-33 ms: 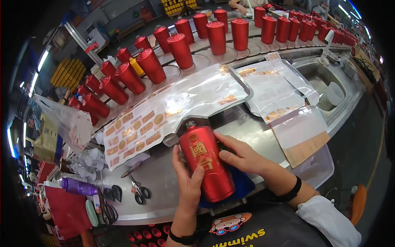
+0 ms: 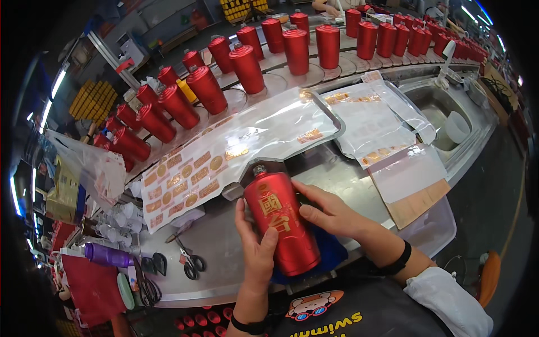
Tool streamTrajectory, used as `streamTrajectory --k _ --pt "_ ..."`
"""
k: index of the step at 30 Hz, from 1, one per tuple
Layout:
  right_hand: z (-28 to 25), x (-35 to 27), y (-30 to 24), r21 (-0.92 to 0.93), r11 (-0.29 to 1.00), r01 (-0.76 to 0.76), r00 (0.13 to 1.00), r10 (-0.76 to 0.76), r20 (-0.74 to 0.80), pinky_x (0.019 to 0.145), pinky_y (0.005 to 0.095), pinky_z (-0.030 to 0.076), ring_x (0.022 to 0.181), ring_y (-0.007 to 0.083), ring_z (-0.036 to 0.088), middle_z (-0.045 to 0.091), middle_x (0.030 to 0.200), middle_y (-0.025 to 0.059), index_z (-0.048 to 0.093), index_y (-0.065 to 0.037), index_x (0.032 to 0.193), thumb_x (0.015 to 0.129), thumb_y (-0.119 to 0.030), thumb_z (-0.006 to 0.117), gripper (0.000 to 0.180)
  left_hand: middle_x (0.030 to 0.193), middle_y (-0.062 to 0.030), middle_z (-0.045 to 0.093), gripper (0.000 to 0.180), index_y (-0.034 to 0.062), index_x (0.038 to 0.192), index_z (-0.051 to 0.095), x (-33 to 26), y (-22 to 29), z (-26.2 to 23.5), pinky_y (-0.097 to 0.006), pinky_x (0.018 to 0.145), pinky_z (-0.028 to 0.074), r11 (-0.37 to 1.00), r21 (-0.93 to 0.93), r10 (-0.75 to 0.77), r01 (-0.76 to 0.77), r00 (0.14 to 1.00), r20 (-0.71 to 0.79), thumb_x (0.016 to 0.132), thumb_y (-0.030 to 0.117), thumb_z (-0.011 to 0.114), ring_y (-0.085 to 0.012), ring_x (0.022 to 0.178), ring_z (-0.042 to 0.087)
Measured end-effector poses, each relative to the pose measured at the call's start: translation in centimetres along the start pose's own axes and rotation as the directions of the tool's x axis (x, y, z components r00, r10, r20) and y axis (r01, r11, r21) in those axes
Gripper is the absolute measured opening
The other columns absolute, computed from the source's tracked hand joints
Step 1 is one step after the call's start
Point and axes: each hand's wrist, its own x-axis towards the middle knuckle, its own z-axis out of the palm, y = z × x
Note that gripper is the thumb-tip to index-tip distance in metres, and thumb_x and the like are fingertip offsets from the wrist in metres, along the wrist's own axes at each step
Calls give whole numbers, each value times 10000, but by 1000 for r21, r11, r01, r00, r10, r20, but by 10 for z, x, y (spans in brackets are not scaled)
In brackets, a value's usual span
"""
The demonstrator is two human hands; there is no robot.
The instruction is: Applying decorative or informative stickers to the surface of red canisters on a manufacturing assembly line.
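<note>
Both hands clamp the red bottle (image 2: 282, 223): left hand (image 2: 257, 247) beneath, right hand (image 2: 331, 212) alongside.

left hand (image 2: 255, 247) grips red bottle (image 2: 282, 224) from its left side, thumb on the gold label | right hand (image 2: 331, 212) presses the bottle's right side | bottle tilted, cap up, over blue cloth (image 2: 331, 255) on steel worktop (image 2: 219, 253) | gold sticker sheet (image 2: 196, 174) just behind | scissors (image 2: 188, 258) left of the hands | red bottle row (image 2: 247, 67) along the conveyor beyond

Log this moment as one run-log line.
left hand: grips glossy red bottle with gold characters | right hand: fingers on bottle's side | under bottle: blue cloth | beside: gold sticker sheet, scissors
</note>
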Motion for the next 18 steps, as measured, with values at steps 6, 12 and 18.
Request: streamTrajectory --k 6,12,18 --pt "-9 -14 -9 252 965 -72 968 128 -214 802 272 510 936 143 634 614 1188 120 392 -59 1425 957 -103 519 487 1385 -168 340 905 8 1481 86 -2 3 3 -352 1051 344 999 15 -34 34 999 -29 856 285 680 -225 1229 417" --pt "-27 -31 -32 446 877 -178 965 244 -95 776 232 493 892 76 596 635 1047 50 506 -22 1306 944 -68 514 365 1347 -161 369 936 16 1483 91 0 3 1 -357 1041 349 994 98 -42 45 999 -27 828 291 700 -221 1199 428" --pt "-27 -42 -36 276 929 -246 969 246 37 825 255 482 936 89 588 638 1065 56 542 -20 1269 929 -115 539 353 1362 -156 348 945 20 1482 105 -6 5 1 -384 1070 303 991 130 -16 21 999 -41 813 309 708 -230 1230 393"
